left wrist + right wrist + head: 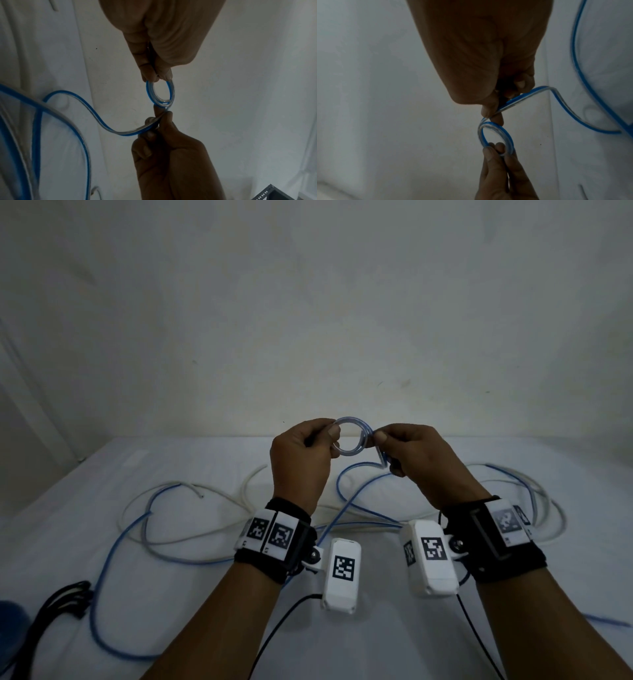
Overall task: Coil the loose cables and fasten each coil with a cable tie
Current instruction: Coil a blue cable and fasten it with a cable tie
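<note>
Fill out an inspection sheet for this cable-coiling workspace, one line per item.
Surface: white sheet, wrinkled.
Job's things: blue-and-clear cable, mostly loose; small coil begun at one end; black ties lie front left.
Clutter: blue object at the left edge, unidentifiable.
Grippers: left hand pinches the coil; right hand pinches the cable beside it.
Cables: white cable tangled with the blue; thin black leads run from the wrist cameras.
Surroundings: plain pale wall.

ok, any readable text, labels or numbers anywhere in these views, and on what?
No readable words or numbers in any view.
Left wrist band: black-and-white square marker codes only, no letters.
Left wrist camera and right wrist camera: marker codes only.
Right wrist band: marker code; small print beside it too blurred to read.
</note>
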